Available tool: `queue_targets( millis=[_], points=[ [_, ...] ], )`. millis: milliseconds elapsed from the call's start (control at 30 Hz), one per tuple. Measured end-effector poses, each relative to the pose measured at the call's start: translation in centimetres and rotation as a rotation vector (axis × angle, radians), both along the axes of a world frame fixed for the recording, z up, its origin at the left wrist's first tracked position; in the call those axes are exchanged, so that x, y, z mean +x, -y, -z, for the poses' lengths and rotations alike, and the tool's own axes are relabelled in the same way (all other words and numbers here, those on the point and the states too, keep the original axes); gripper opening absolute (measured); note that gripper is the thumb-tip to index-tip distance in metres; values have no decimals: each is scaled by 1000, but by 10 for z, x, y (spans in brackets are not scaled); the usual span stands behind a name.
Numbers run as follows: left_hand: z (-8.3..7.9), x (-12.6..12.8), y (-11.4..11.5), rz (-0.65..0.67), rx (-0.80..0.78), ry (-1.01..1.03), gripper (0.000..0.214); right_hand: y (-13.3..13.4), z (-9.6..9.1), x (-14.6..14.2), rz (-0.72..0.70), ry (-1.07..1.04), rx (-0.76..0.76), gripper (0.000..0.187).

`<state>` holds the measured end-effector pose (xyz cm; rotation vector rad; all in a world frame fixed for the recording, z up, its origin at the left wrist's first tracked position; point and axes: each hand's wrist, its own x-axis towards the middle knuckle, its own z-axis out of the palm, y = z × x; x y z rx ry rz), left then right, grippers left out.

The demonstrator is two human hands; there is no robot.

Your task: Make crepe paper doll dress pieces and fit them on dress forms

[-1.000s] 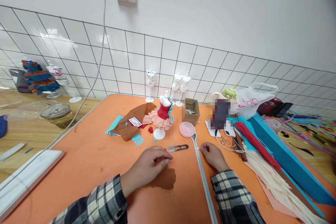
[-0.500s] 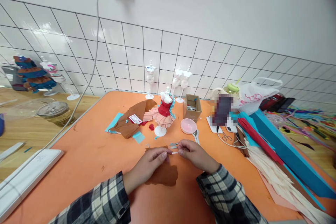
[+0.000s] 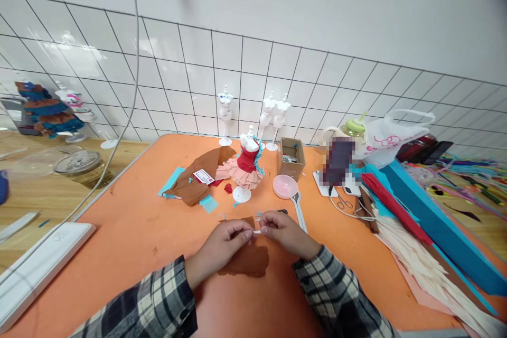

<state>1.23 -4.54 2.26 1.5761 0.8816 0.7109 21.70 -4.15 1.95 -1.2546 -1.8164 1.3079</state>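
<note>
Between my two hands runs a small white strip [image 3: 257, 232], pinched at its ends. My left hand [image 3: 222, 243] closes thumb and fingertips on one end, and my right hand [image 3: 288, 235] grips the other. Beneath them lies a piece of brown crepe paper [image 3: 249, 262] on the orange table mat. Just beyond my fingers is a small tool with a dark handle [image 3: 282, 212], partly hidden by my right hand. Farther back stands a mini dress form [image 3: 249, 161] on a white base, dressed in a red bodice and a ruffled peach skirt.
A pink bowl [image 3: 285, 186], a cardboard box [image 3: 291, 160] and scissors [image 3: 344, 202] lie to the right, near crepe paper rolls [image 3: 396, 208]. Brown paper [image 3: 194, 186] lies at left. Bare dress forms [image 3: 225, 111] stand behind. A white bar [image 3: 47, 269] edges the left.
My right hand has shifted slightly left, bringing both hands closer together with the white strip between them. The camera view has tilted a little.
</note>
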Motion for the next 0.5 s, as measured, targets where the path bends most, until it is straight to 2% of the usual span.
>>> queue_targets(
  millis=[200,500],
  points=[
    [2,-1,-2,37,-20,0,37,0,1,1,15,-9,50,6],
    [-2,1,-2,6,119,-146,29,0,2,0,10,-7,64,6]
  ],
)
